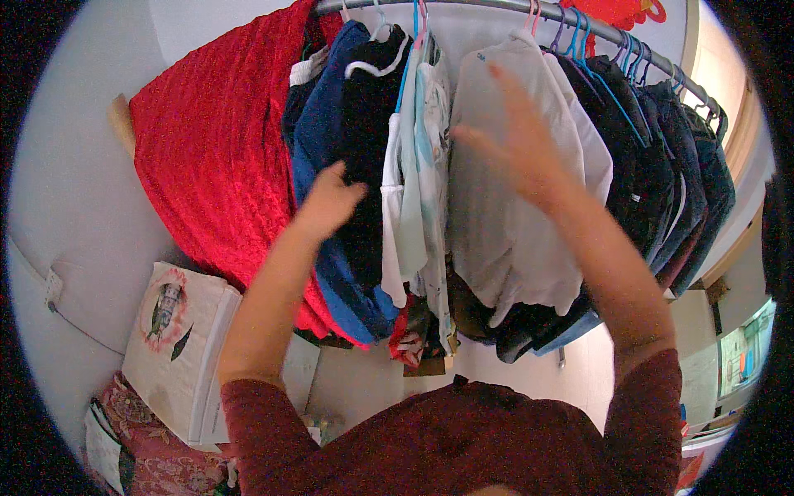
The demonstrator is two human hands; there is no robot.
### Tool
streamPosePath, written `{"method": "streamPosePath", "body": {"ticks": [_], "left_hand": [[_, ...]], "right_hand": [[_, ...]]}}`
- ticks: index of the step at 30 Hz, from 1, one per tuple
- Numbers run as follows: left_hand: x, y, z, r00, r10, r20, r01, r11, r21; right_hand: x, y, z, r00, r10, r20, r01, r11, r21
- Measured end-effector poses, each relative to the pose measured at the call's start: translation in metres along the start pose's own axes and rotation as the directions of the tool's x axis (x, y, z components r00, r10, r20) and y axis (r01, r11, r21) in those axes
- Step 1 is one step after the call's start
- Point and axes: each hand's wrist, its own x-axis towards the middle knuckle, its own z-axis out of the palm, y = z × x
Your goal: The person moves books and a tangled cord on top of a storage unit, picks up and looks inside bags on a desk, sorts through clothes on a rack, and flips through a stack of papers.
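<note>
Clothes hang in a row from a metal rail. At the left, my left hand (332, 203) is closed at the front of a black top with white trim (372, 116), its fingertips partly lost against the dark cloth. A blue garment (318, 132) hangs just left of it. My right hand (521, 140) is raised, fingers spread and slightly blurred, in front of a light grey long-sleeved top (488, 207). Between my hands hang a pale patterned garment (434, 165) and a white-sleeved one (392, 215).
Above runs the curved metal rail (608, 31). A large red textured cloth (223, 124) drapes at the left. Dark jeans and jackets (662, 174) crowd the right end. At lower left, a printed cream box-like bag (178, 339) stands by a floral reddish cloth (165, 446).
</note>
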Motion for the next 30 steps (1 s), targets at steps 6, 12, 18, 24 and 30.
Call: {"method": "streamPosePath", "body": {"ticks": [6, 12, 18, 24, 30], "left_hand": [[-0.034, 0.018, 0.109, 0.99, 0.006, 0.138, 0.043, 0.937, -0.347], [-0.048, 0.001, 0.1, 0.864, 0.503, -0.028, -0.502, 0.864, 0.034], [-0.017, 0.003, 0.035, 0.646, 0.454, -0.613, -0.334, 0.891, 0.307], [-0.002, -0.027, 0.02, 0.902, 0.161, -0.4, -0.194, 0.98, -0.043], [0.002, -0.032, 0.004, 0.852, 0.315, -0.418, -0.305, 0.948, 0.092]], "right_hand": [[-0.019, -0.001, 0.07, 0.85, 0.426, 0.31, -0.526, 0.726, 0.444], [-0.031, 0.06, 0.071, 0.83, 0.501, 0.244, -0.557, 0.734, 0.388], [-0.014, 0.049, 0.064, 0.893, 0.42, 0.161, -0.445, 0.773, 0.452], [0.007, 0.011, 0.083, 0.907, 0.351, 0.232, -0.42, 0.798, 0.433], [0.029, -0.028, 0.116, 0.946, 0.212, 0.246, -0.314, 0.788, 0.529]]}}
